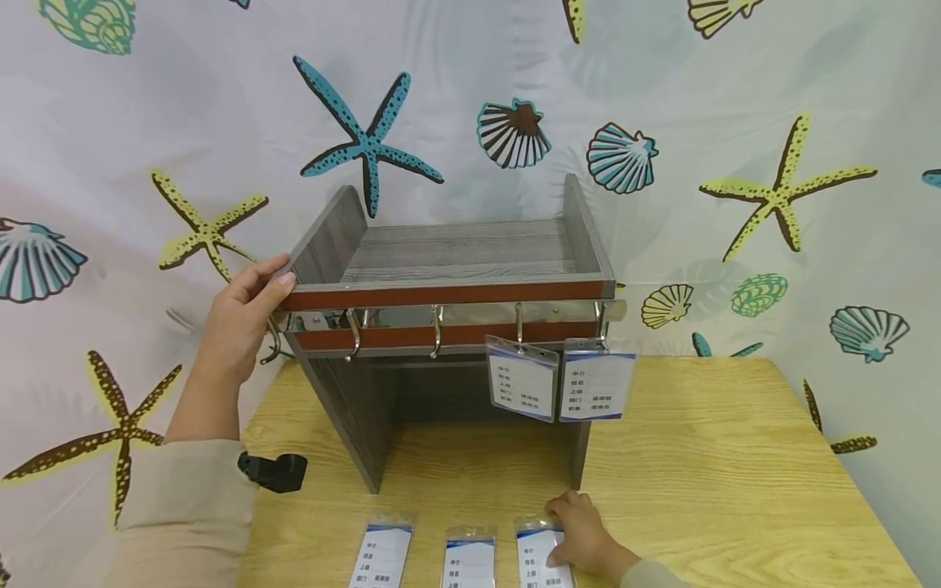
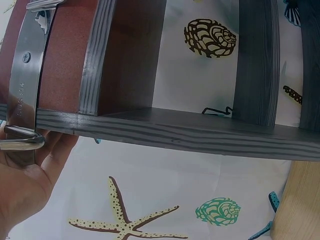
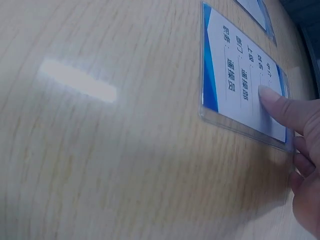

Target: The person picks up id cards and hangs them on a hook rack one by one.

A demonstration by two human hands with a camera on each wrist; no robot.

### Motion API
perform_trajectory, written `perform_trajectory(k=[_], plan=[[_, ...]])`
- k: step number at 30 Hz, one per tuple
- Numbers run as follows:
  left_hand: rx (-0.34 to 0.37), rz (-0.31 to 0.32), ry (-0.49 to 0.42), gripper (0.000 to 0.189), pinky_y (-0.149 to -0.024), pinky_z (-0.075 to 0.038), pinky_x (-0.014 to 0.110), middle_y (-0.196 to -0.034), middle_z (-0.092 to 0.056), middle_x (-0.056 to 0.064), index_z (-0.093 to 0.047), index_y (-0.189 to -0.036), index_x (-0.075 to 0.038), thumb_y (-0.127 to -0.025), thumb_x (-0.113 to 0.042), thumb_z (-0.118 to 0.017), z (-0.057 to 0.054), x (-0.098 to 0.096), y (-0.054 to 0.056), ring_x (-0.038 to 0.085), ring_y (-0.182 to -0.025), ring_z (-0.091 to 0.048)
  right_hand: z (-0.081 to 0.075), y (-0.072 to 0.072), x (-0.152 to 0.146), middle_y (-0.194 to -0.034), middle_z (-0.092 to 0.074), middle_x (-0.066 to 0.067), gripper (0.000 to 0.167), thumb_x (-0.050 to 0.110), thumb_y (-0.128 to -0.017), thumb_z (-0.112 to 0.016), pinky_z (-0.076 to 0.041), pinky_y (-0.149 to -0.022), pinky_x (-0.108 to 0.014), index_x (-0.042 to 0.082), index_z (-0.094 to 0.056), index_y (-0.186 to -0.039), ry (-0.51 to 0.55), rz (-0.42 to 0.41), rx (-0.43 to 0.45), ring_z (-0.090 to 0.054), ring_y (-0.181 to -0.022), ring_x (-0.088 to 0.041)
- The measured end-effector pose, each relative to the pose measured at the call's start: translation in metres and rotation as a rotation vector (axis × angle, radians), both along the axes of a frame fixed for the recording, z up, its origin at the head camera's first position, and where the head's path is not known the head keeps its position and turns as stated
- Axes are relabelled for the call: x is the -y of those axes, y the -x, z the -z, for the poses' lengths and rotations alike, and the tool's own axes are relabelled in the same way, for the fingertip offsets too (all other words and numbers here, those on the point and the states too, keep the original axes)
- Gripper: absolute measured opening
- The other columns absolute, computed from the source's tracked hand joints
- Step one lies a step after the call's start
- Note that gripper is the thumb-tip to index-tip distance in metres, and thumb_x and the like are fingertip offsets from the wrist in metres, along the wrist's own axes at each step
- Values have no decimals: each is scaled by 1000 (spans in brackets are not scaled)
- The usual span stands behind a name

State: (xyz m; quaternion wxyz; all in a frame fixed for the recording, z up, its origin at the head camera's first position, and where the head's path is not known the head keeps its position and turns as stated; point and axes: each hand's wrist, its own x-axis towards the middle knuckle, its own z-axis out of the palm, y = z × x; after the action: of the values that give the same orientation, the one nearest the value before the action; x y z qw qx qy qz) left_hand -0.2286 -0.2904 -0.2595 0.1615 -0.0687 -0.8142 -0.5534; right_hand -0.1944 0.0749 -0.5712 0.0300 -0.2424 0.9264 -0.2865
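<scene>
My left hand [image 1: 238, 318] grips the front left corner of a grey wooden shelf [image 1: 456, 245], its thumb along the rim. In the left wrist view that hand [image 2: 30, 185] shows behind a metal hook rail [image 2: 25, 75]. My right hand [image 1: 588, 535] pinches a clear-sleeved ID badge [image 1: 540, 563] lying on the table, thumb on its face and fingers at its top edge. The right wrist view shows the thumb [image 3: 285, 107] flat on that badge [image 3: 242, 75]. Two more badges, a middle one [image 1: 469, 563] and a left one [image 1: 382, 555], lie beside it.
Two badges, one tilted [image 1: 522, 380] and one straight [image 1: 597, 384], hang from the rail's right-hand hooks. Hooks to the left, such as this one [image 1: 436, 331], are bare. Beneath stands the wood-grain table [image 1: 706, 457]; a patterned curtain [image 1: 470, 49] hangs behind.
</scene>
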Motion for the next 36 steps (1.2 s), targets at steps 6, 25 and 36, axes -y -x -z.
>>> perform_trajectory(k=[6, 25, 36], plan=[[0, -8, 11, 52, -91, -25, 41, -109, -41, -5, -32, -135, -12, -89, -35, -44, 0, -1, 0, 17, -106, -36, -2, -2, 0, -83, -40, 1, 60, 24, -43, -81, -32, -68, -36, 5, -56, -93, -13, -8, 16, -36, -80, -20], [7, -5, -2, 51, -94, -21, 43, -124, -34, 8, -33, -135, -14, -89, -34, -44, 0, 0, -2, 22, -113, -32, -2, -4, -3, -86, -41, -4, 58, 17, -48, -81, -40, -74, -37, 2, -47, -92, 112, 28, 97, -43, -78, -19], [6, -12, 8, 52, -93, -23, 43, -117, -38, 3, -33, -135, -14, -89, -36, -44, -1, -2, -1, 19, -108, -35, -14, -4, -6, -89, -45, -7, 40, 2, -64, -70, -41, -74, -39, -2, -46, -95, 291, 43, 189, -47, -83, -22]])
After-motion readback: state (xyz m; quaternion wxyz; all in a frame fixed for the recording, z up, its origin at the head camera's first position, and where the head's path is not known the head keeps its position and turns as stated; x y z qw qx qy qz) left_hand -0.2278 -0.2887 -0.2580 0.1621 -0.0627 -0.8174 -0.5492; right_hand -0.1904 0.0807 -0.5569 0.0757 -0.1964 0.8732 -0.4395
